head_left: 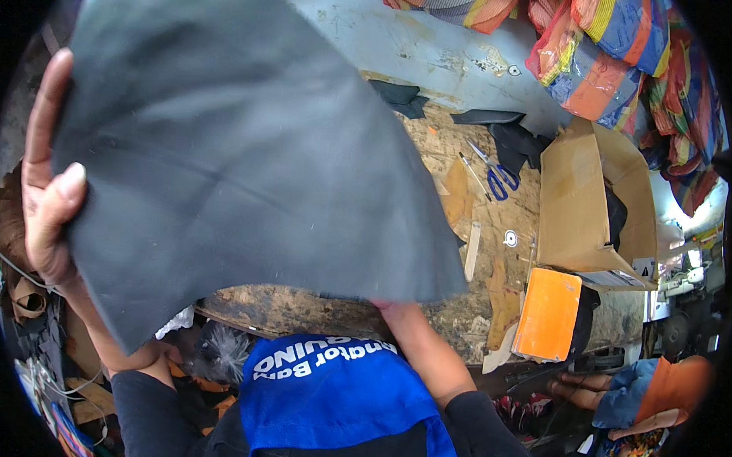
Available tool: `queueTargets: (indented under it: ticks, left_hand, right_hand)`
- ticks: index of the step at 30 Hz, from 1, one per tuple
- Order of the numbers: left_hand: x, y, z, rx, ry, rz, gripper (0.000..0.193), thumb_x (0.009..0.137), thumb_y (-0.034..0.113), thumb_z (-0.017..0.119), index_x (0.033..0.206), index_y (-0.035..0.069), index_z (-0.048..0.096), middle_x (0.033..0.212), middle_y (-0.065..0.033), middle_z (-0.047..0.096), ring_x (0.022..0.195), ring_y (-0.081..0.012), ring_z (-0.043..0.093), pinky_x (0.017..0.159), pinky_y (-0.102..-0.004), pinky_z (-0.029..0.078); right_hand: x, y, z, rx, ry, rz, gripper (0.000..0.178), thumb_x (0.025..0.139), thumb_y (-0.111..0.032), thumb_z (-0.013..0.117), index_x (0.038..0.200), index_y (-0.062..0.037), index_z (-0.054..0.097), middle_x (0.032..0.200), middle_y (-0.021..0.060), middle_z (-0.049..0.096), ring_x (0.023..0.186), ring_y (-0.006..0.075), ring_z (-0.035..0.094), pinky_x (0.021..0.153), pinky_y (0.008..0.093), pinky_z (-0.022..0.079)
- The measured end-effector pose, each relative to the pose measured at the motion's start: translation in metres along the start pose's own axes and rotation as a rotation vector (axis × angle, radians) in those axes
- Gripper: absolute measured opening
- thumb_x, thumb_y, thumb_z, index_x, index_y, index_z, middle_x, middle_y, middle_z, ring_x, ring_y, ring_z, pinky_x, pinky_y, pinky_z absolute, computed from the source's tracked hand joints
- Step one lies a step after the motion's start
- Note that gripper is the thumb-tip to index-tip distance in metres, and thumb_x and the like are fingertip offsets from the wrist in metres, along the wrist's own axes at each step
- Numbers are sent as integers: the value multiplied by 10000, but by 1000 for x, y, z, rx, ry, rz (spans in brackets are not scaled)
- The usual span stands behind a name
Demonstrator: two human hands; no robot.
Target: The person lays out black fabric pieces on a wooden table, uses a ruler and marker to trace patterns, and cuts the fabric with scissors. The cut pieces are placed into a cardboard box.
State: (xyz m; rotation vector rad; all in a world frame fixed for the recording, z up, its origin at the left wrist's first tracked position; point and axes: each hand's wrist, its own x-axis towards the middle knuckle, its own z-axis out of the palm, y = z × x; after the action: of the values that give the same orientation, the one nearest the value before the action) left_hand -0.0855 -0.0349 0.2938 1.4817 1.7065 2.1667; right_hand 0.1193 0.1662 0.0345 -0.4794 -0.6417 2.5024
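A large black sheet point(247, 168), which looks like leather, is raised before me and fills much of the left and middle of the view. My left hand point(49, 177) has its left edge, thumb at the rim and one finger stretched up along it. Beneath the lower right edge my right forearm point(426, 351) reaches in. My right hand lies behind the sheet, so its fingers are hidden. Blue-handled scissors point(501, 178) and a thin pen-like tool point(474, 176) lie on the worn wooden table point(494, 249), right of the sheet.
An open cardboard box point(573, 195) stands at the right, with an orange box-like object point(547, 315) nearer me. Black scraps point(516, 145) and brown offcuts point(503, 302) lie about the table. Striped bundles point(597, 75) are piled at the back right. Another person point(642, 391) is at the lower right.
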Motion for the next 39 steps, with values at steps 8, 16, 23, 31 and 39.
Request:
queueTargets:
  ticks: [8, 16, 23, 31, 39]
  left_hand:
    - [-45, -80, -45, -214, 27, -317, 723, 686, 13, 717, 1340, -35, 412, 1334, -139, 476, 1212, -204, 475, 1060, -311, 316]
    - [-65, -107, -81, -39, -50, -373, 545, 714, 25, 710, 1227, -43, 543, 1193, -135, 584, 1123, -187, 531, 1019, -295, 346]
    - [-74, -117, -63, -42, -180, -394, 464, 694, 91, 681, 1129, -55, 615, 1094, -112, 636, 1084, -180, 550, 1040, -286, 289]
    - [-78, -115, -37, -96, -223, -408, 718, 641, 99, 742, 1294, -44, 479, 1291, -125, 512, 1236, -200, 432, 1068, -302, 253]
    - [-88, -113, -29, 22, -205, -363, 761, 614, 129, 728, 1309, -37, 467, 1360, -143, 455, 1309, -219, 353, 1103, -322, 173]
  right_hand:
    - [-51, -110, -1, -296, 19, -372, 474, 691, 10, 734, 1122, -41, 545, 930, 68, 633, 820, 143, 611, 782, 272, 518]
    - [-57, -164, -2, -778, 259, -779, 353, 735, 62, 717, 1056, 5, 578, 897, 79, 645, 814, 102, 616, 748, 206, 509]
    - [-62, -186, -10, -1084, 370, -924, 317, 754, 34, 713, 1047, 13, 593, 880, 61, 642, 795, 72, 601, 696, 173, 486]
    - [-74, -205, -29, -1067, 366, -1032, 303, 764, 36, 707, 1044, 6, 594, 876, 48, 641, 795, 72, 598, 726, 181, 482]
    - [-81, -210, -35, -1035, 297, -1047, 296, 769, 53, 695, 1039, -4, 590, 884, 45, 636, 812, 79, 598, 746, 187, 485]
